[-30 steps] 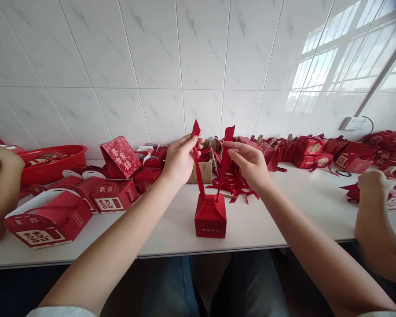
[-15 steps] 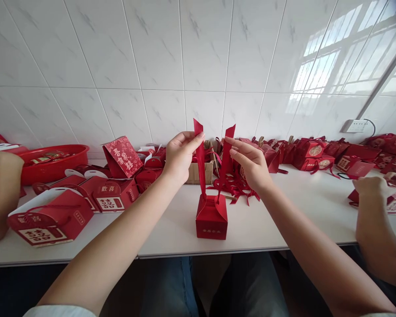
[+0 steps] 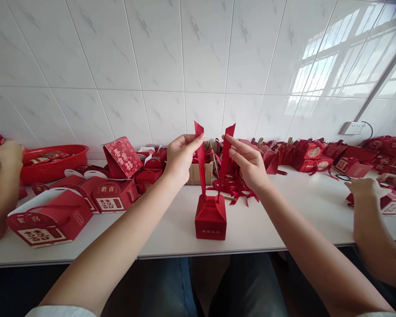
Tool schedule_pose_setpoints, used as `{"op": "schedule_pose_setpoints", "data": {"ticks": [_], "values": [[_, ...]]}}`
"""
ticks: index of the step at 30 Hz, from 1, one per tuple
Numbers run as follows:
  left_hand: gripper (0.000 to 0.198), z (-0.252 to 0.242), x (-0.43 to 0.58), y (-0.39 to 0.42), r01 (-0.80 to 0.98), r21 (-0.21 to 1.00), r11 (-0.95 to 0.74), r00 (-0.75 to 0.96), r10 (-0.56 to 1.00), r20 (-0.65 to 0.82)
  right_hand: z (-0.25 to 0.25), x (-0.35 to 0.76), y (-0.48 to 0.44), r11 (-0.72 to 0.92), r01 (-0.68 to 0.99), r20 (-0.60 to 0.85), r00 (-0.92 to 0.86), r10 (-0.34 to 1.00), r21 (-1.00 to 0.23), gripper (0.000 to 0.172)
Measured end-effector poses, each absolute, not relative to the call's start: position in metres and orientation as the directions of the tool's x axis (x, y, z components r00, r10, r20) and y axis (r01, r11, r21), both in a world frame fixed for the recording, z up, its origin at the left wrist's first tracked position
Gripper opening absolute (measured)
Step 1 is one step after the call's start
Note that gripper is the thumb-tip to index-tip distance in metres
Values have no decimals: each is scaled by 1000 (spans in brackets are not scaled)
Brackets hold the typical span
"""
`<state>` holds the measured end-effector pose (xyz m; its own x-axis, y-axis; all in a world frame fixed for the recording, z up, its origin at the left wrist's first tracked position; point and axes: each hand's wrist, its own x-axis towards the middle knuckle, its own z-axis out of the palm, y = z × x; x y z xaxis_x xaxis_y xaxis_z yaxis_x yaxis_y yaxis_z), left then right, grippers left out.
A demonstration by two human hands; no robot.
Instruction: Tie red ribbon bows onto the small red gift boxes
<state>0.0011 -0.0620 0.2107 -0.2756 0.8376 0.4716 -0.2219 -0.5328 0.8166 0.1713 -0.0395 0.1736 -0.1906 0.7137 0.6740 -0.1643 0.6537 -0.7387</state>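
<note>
A small red gift box (image 3: 210, 222) stands upright on the white table, its top folded shut. From its top a red ribbon (image 3: 201, 169) rises as two separate ends. Pinched in my left hand (image 3: 182, 156) is the left end, with its slanted tip poking above the fingers. My right hand (image 3: 249, 160) holds the other end between thumb and fingers, at about the same height. Both ends are stretched upward in a narrow V over the box. Loose red ribbons (image 3: 240, 189) lie heaped behind it.
Open red boxes (image 3: 49, 220) and a red basin (image 3: 56, 163) with packets stand left. A cardboard box (image 3: 196, 174) sits behind the ribbons. Finished-looking red boxes (image 3: 312, 154) line the wall at right. Other people's hands work at left (image 3: 6, 158) and right (image 3: 366, 189).
My hands and the ribbon stay almost still. At the left, another person's hand has lifted a red packet. The view has shifted very slightly.
</note>
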Motion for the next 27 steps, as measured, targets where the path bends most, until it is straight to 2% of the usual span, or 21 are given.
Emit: {"op": "schedule_pose_setpoints", "data": {"ticks": [10, 15, 19, 24, 27], "values": [[22, 211, 4, -64, -248, 795, -553, -248, 830, 500, 174, 170, -41, 670, -191, 697, -164, 698, -717, 35], [24, 211, 4, -62, -218, 793, -568, -198, 822, 534, 178, 164, -44, 629, -186, 652, -111, 750, -755, 36], [26, 212, 1, -57, -135, 800, -585, -91, 811, 578, 186, 157, -43, 603, -180, 627, -126, 769, -777, 37], [32, 216, 0, -53, 9, 832, -554, -14, 832, 554, 198, 152, -43, 554, -146, 573, -214, 791, -820, 42], [34, 217, 0, -54, 116, 826, -552, -2, 831, 556, 200, 150, -42, 485, -196, 522, -286, 803, -852, 31]]}}
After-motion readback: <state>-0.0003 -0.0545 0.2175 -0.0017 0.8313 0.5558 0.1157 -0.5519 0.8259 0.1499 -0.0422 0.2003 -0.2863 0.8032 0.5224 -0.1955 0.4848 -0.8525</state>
